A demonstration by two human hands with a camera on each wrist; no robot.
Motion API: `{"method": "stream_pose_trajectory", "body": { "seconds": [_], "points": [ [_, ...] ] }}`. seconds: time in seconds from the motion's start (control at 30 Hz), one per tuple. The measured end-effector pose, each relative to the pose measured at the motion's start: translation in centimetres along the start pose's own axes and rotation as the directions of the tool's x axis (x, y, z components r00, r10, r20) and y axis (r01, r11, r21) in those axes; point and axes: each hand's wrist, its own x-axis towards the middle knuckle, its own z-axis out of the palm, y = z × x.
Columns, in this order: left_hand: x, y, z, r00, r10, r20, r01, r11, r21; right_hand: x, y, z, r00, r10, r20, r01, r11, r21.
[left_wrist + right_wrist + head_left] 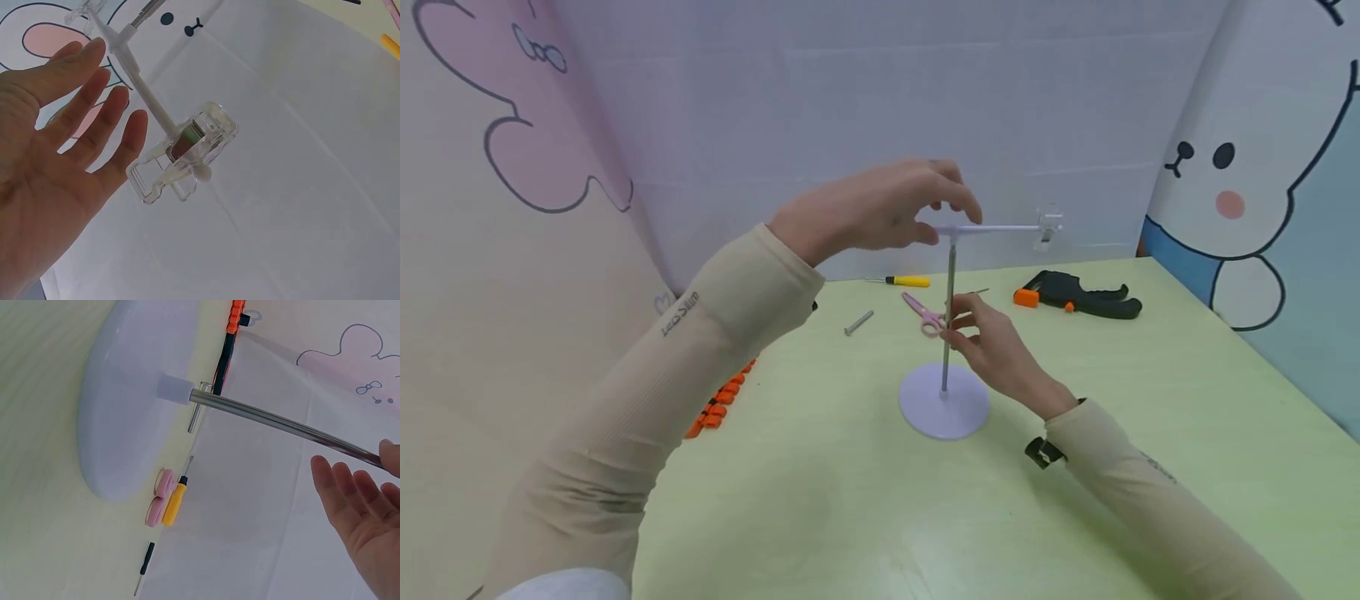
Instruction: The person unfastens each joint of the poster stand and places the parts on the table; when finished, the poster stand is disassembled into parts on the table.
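Note:
A stand occupies the middle of the table, with a round pale base (917, 408), a slim metal pole (275, 419) and a white crossbar (1011, 227) on top. Clear plastic clips (215, 128) sit at the crossbar's ends. My left hand (887, 204) is raised at the crossbar, thumb tip right by its middle joint and the other fingers loosely spread beside it. Lower down, my right hand (1000, 350) pinches the pole between thumb and index finger. Its other fingers (344, 481) stay extended beside the pole. The crossbar's left end is hidden behind my left hand in the head view.
Behind the pole lie pink scissors (930, 323) and a yellow-handled screwdriver (910, 282). A metal bolt (859, 322) is left of them. A black tool with orange parts (1078, 296) rests at back right. Several orange pieces (722, 400) line the left edge.

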Motion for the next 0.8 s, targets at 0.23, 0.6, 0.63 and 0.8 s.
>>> {"method": "stream_pose_trajectory", "body": {
  "seconds": [0.23, 0.6, 0.63, 0.8],
  "points": [
    [1.1, -0.1, -0.1, 0.999, 0.007, 0.044, -0.004, 0.998, -0.068, 0.0, -0.1, 0.6, 1.0, 0.003, -0.026, -0.002, 0.999, 0.038],
    [1.6, 0.1, -0.5, 0.993, -0.024, 0.119, 0.032, 0.998, -0.059, 0.1, 0.0, 1.1, 0.994, -0.068, -0.082, 0.07, 0.997, 0.024],
    [1.7, 0.1, -0.5, 0.991, -0.033, 0.128, 0.041, 0.997, -0.061, 0.0, -0.1, 1.2, 0.994, -0.072, -0.085, 0.075, 0.997, 0.027],
    [1.8, 0.1, -0.7, 0.984, -0.074, 0.162, 0.087, 0.993, -0.078, 0.1, -0.2, 1.5, 0.991, -0.088, -0.099, 0.09, 0.996, 0.019]
  ]
}}
